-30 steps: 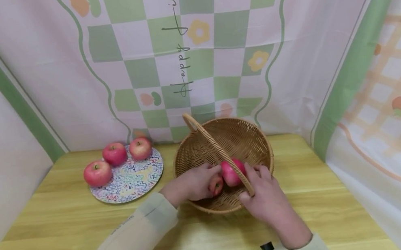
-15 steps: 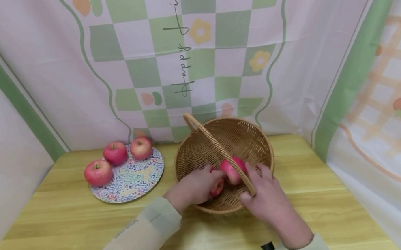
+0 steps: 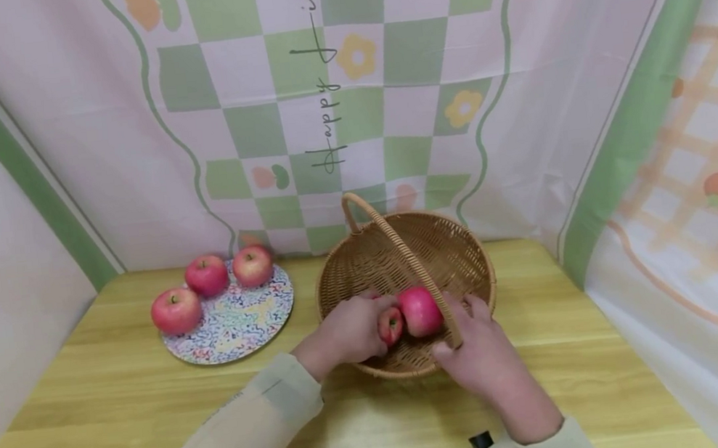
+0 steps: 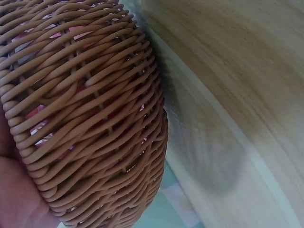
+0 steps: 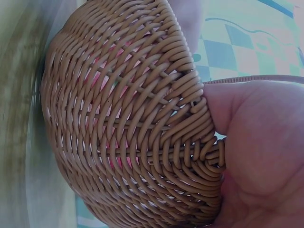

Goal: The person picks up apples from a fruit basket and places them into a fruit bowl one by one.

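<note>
Red and round, a small apple (image 3: 391, 326) sits in the curled fingers of the left hand (image 3: 349, 331), low centre in the head view, inside a round brown wicker basket (image 3: 458, 265). To its right, the right hand (image 3: 482, 351) grips the basket at the foot of its arched wicker handle (image 3: 404, 248). Between the hands lies a larger pinkish-red apple (image 3: 421, 312), just beside the small one. Pale beige sleeves (image 3: 241, 419) run to the bottom edge. At centre left, three red-yellow apples (image 3: 176, 311) rest along the rim of a round, multicoloured squiggle-patterned plate (image 3: 239, 331). Beneath spreads a yellowish wooden table (image 3: 91, 427); green-and-white checked cloth (image 3: 299, 62) fills the upper centre.
</note>
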### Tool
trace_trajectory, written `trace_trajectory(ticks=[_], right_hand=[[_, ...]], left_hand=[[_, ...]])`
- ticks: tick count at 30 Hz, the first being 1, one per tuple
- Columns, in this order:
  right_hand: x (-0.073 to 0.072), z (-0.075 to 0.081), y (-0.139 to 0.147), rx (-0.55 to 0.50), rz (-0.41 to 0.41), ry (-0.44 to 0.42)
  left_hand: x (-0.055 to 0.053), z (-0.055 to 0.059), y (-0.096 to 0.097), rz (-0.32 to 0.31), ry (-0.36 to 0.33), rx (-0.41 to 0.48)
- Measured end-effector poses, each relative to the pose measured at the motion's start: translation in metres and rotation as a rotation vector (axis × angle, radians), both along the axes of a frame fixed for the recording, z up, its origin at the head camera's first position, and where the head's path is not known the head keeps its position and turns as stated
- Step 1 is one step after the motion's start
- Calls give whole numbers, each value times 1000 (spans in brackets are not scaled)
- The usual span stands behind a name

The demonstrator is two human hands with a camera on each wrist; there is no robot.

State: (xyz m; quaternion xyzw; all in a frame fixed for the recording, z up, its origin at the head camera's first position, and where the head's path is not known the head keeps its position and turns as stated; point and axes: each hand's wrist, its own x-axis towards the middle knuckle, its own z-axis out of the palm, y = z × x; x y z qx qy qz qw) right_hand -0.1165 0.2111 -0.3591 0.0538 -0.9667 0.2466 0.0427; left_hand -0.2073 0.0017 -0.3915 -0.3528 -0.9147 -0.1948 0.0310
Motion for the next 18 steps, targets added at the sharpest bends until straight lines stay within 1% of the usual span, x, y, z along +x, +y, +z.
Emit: trace_trajectory(ticks=[3, 6, 10, 13, 15, 18], right_hand=[[0, 0, 0, -3, 0, -5], [0, 0, 0, -8, -4, -11], [0, -1, 0, -10, -13, -12], [0, -1, 0, -6, -15, -8], [0, -2, 1, -2, -14, -5], [0, -2, 1, 1, -13, 3]], left_hand=[[0, 0, -1, 20, -47, 53], [0, 3, -2, 54, -137, 153], [1, 10, -4, 129, -302, 327], [2, 17, -6, 183, -411, 443], [2, 20, -6, 202, -482, 509], [3, 23, -7, 211, -593, 596]])
